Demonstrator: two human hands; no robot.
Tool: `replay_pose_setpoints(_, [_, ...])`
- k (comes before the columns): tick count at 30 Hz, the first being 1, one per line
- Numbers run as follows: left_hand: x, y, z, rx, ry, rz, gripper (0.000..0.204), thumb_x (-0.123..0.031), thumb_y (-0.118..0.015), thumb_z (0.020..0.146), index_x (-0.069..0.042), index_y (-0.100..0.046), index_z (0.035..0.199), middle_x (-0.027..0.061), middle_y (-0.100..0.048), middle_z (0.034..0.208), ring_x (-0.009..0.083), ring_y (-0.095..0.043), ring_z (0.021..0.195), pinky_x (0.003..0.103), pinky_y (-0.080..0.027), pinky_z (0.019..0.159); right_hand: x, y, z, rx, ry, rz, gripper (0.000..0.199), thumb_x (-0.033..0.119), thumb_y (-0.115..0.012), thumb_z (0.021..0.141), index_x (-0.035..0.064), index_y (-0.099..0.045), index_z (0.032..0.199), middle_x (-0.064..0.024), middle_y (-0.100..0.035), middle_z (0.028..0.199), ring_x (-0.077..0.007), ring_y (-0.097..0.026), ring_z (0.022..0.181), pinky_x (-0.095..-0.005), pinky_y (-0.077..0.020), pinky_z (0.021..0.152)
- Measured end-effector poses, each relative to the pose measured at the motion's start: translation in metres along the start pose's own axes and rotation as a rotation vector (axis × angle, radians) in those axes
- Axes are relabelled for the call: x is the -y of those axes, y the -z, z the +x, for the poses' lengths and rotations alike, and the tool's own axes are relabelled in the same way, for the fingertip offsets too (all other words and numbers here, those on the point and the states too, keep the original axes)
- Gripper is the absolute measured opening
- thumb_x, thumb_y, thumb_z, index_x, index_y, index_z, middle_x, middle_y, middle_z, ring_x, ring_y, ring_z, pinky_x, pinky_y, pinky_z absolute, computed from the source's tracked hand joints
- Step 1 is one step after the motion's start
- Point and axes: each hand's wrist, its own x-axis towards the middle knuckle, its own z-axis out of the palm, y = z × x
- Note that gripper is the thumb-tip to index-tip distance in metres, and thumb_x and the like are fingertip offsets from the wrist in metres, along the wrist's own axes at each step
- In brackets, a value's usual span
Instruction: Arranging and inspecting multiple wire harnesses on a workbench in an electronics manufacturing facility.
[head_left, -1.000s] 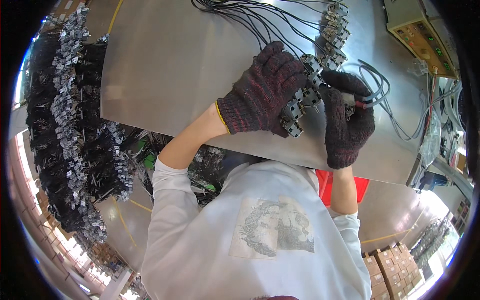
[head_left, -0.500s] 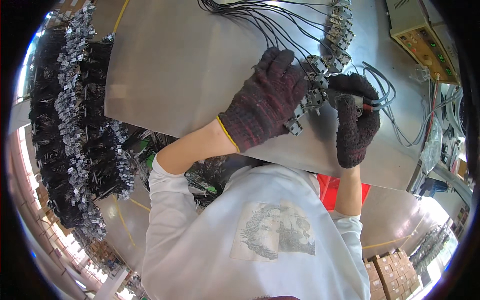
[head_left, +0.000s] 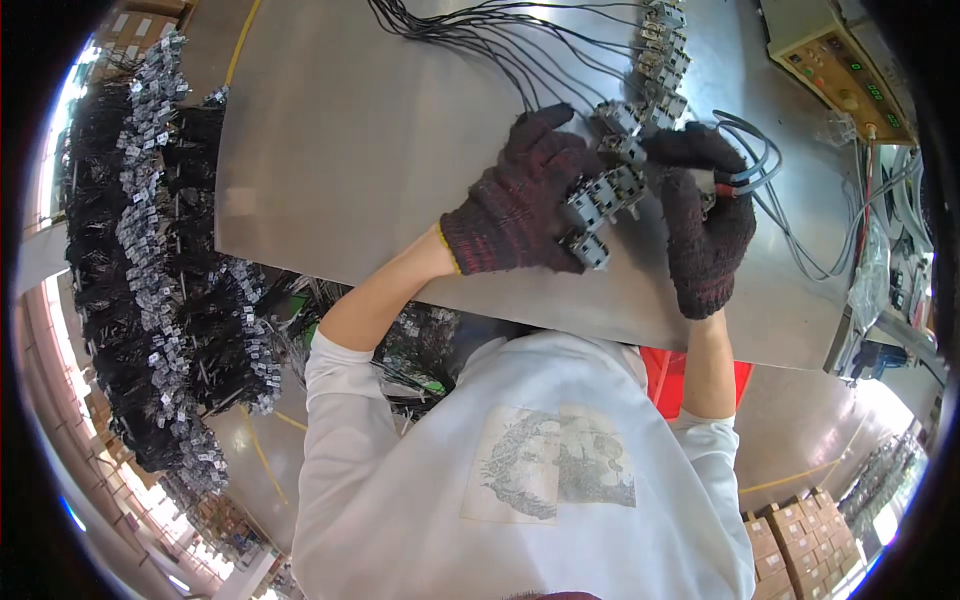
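Note:
Both hands wear dark knitted gloves with reddish flecks. My left hand (head_left: pixel 520 205) is curled against a group of small grey metal-and-plastic cable connectors (head_left: pixel 606 196), gripping them from the left; its fingertips are partly hidden. Opposite it, my right hand (head_left: pixel 706 225) is closed around a test plug (head_left: pixel 722 189) with a red part and grey leads (head_left: pixel 765 165), its thumb and index finger pointing toward the connectors. More connectors (head_left: pixel 660 65) run in a row up the table, with black cables (head_left: pixel 490 45) trailing from them to the left.
A metal-topped table (head_left: pixel 320 170) lies under the work. At the far right stands a tester box (head_left: pixel 845 85) with green digits. Bundles of black cables with connectors (head_left: pixel 150 250) hang on the left. A red bin (head_left: pixel 668 380) is below the front edge; cardboard boxes (head_left: pixel 805 535) are stacked lower right.
My left hand has shifted slightly left and down, and the held connectors now show more openly. The right hand with the plug has moved a little left and up.

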Motion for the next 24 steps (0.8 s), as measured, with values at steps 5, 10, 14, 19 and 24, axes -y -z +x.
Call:
replay_pose_setpoints(5, [0.001, -0.018, 0.028, 0.012, 0.085, 0.085, 0.112, -0.049, -0.105, 0.051, -0.013, -0.061, 0.147, 0.0147, -0.057, 0.143, 0.0422, -0.038, 0.152, 0.055, -0.042, 0.125, -0.01, 0.01, 0.018, -0.08, -0.028, 0.01, 0.045, 0.008, -0.07, 0.106, -0.0008, -0.062, 0.149, -0.0122, -0.079, 0.125, -0.0189, -0.072, 0.114, -0.0349, -0.0564, 0.103])
replay_pose_setpoints(10, [0.0, -0.035, 0.045, -0.097, 0.144, 0.082, 0.106, -0.052, -0.103, 0.049, -0.017, -0.06, 0.14, 0.0109, -0.054, 0.145, 0.0397, -0.038, 0.146, 0.057, -0.035, 0.123, -0.024, 0.028, 0.043, -0.016, -0.085, -0.043, 0.05, 0.027, -0.059, 0.115, 0.0012, -0.052, 0.158, -0.017, -0.073, 0.136, -0.0236, -0.067, 0.125, -0.0398, -0.0528, 0.11])
replay_pose_setpoints(14, [0.003, -0.041, 0.047, -0.152, 0.117, 0.087, 0.106, -0.057, -0.102, 0.051, -0.016, -0.06, 0.139, 0.0104, -0.054, 0.145, 0.0387, -0.04, 0.144, 0.056, -0.033, 0.123, -0.033, 0.035, 0.052, -0.034, -0.09, -0.165, 0.049, 0.035, -0.064, 0.114, -0.0007, -0.063, 0.148, -0.0125, -0.076, 0.128, -0.0207, -0.069, 0.115, -0.0368, -0.0534, 0.106])
replay_pose_setpoints(19, [0.004, -0.04, 0.046, -0.133, 0.117, 0.083, 0.105, -0.059, -0.102, 0.053, -0.016, -0.061, 0.14, 0.0115, -0.054, 0.144, 0.0387, -0.041, 0.143, 0.057, -0.032, 0.123, -0.036, 0.033, 0.056, -0.062, -0.007, -0.11, 0.041, 0.026, -0.067, 0.113, -0.0036, -0.068, 0.141, -0.0137, -0.078, 0.126, -0.0201, -0.072, 0.115, -0.0356, -0.0552, 0.104])
replay_pose_setpoints(24, [0.003, -0.034, 0.049, -0.098, 0.136, 0.077, 0.103, -0.062, -0.102, 0.055, -0.01, -0.068, 0.136, 0.0109, -0.057, 0.132, 0.0361, -0.048, 0.134, 0.051, -0.037, 0.12, -0.016, 0.03, 0.045, -0.082, 0.07, -0.078, 0.033, 0.02, -0.068, 0.111, -0.0069, -0.074, 0.13, -0.0176, -0.08, 0.121, -0.0248, -0.075, 0.111, -0.0411, -0.0588, 0.103])
